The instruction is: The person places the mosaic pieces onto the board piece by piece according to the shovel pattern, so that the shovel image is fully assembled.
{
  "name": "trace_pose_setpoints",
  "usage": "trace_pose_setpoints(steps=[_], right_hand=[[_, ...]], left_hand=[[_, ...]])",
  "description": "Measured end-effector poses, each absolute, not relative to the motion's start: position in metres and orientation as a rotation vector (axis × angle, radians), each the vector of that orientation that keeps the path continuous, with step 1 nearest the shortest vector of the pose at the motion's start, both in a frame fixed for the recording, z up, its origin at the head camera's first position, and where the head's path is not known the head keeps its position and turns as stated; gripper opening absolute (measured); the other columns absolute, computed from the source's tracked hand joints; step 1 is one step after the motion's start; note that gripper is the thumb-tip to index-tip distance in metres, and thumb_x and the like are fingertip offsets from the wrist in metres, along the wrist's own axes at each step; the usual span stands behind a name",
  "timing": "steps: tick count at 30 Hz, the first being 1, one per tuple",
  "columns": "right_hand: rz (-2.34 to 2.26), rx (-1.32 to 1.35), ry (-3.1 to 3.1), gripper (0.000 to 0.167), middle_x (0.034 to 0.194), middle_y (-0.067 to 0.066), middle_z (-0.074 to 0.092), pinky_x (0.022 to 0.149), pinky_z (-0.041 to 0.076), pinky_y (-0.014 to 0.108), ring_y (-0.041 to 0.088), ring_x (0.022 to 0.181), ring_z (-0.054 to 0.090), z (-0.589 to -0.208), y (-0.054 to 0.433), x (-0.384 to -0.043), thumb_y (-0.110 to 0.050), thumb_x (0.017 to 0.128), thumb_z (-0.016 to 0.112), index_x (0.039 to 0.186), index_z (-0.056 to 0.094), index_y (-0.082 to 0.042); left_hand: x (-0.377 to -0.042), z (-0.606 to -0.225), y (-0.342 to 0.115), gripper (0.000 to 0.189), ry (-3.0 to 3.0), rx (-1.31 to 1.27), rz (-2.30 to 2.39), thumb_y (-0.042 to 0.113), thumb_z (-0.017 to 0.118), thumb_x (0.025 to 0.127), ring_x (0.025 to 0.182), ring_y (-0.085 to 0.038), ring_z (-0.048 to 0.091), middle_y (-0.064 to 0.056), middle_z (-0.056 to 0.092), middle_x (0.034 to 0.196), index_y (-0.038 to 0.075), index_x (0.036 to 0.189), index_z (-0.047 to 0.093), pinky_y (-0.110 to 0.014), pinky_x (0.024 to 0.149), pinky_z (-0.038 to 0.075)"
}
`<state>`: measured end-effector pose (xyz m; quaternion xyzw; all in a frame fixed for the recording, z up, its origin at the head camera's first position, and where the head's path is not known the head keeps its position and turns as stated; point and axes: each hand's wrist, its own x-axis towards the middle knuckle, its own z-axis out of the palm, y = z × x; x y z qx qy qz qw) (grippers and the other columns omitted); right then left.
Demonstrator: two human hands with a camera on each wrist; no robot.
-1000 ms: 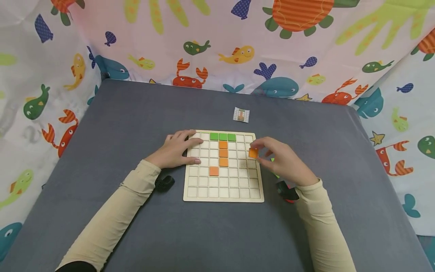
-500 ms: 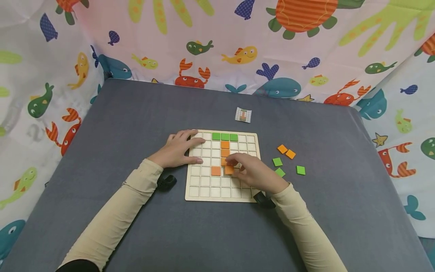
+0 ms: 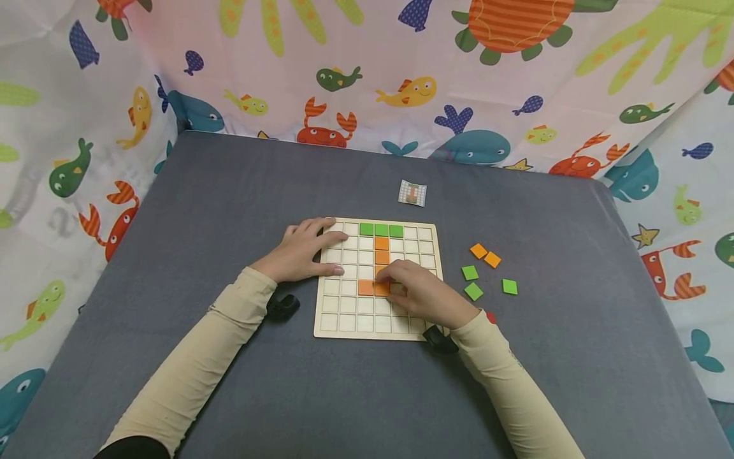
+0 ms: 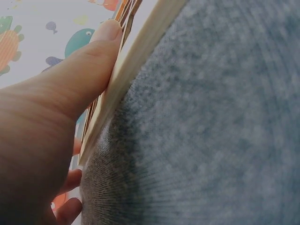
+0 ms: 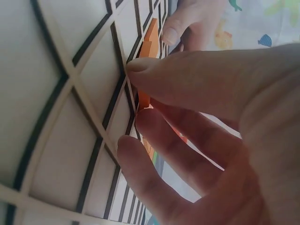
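A pale wooden grid board [image 3: 344, 324] lies on the table. My left hand [image 3: 299, 250] rests at its left edge, with thumb and forefinger on the squares; in the left wrist view the thumb [image 4: 89, 65] lies over the rim. Over the middle of the board, my right hand [image 3: 423, 292] pinches an orange tile [image 3: 381, 289], which sits at the square beside another orange tile [image 3: 365, 287]. The right wrist view shows the thumb against the held tile [image 5: 144, 96], low at the grid. Above it, orange tiles [image 3: 381, 250] run up to a row of green tiles [image 3: 381, 231].
Right of the board lie loose orange tiles [image 3: 478, 251] and green tiles [image 3: 470, 273]. Something red [image 3: 490, 317] peeks out by the right sleeve. A small printed pattern card [image 3: 412, 193] lies behind the board. A sea-animal cloth [image 3: 258, 70] surrounds the grey table [image 3: 258, 178].
My right hand has carried the orange tile leftward from the board's right edge and lowered it to the square beside the lone orange tile. My left hand has stayed at the board's edge.
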<state>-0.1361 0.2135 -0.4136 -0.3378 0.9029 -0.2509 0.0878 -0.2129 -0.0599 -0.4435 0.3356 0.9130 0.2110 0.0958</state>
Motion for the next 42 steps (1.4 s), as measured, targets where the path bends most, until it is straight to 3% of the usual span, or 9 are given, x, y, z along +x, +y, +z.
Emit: trace_pose_setpoints(steps=[11,18,30,42], right_hand=[[-0.751,-1.105,2.685,0.020,0.107,0.002,0.063,0.087,0.048,0.031,0.015,0.098,0.055,-0.413,0.217,-0.138,-0.003,0.085,0.070,0.105,0.067,-0.008],[-0.744,-1.069,2.714,0.024,0.110,0.001,0.061,0.087,0.047,0.033,0.016,0.101,0.055,-0.404,0.227,-0.135,-0.012,0.086,0.072,0.109,0.066,-0.009],[-0.489,-0.602,2.909,0.030,0.109,0.016,0.062,0.084,0.050,0.046,0.031,0.099,0.060,-0.367,0.323,-0.144,-0.005,0.087,0.068,0.115,0.064,0.002],[-0.513,-0.282,2.866,0.037,0.114,0.023,0.058,0.086,0.047,0.053,0.037,0.103,0.057,-0.384,0.378,-0.143,-0.011,0.090,0.066,0.121,0.058,0.006]], left_hand=[[-0.214,-0.444,-0.059,0.070,2.709,0.989,0.626,0.060,0.062,0.084,0.140,-0.033,0.024,-0.009,0.025,0.156,0.030,0.144,0.043,-0.053,0.100,0.023],[-0.214,-0.443,-0.058,0.070,2.701,1.004,0.646,0.058,0.064,0.084,0.140,-0.033,0.024,-0.010,0.025,0.155,0.029,0.144,0.043,-0.053,0.101,0.023],[-0.211,-0.443,-0.060,0.071,2.685,0.992,0.662,0.058,0.064,0.084,0.141,-0.033,0.022,-0.010,0.023,0.156,0.028,0.144,0.042,-0.053,0.101,0.022],[-0.212,-0.445,-0.061,0.071,2.693,1.021,0.660,0.058,0.063,0.085,0.142,-0.034,0.021,-0.010,0.023,0.157,0.028,0.145,0.041,-0.055,0.100,0.023]])
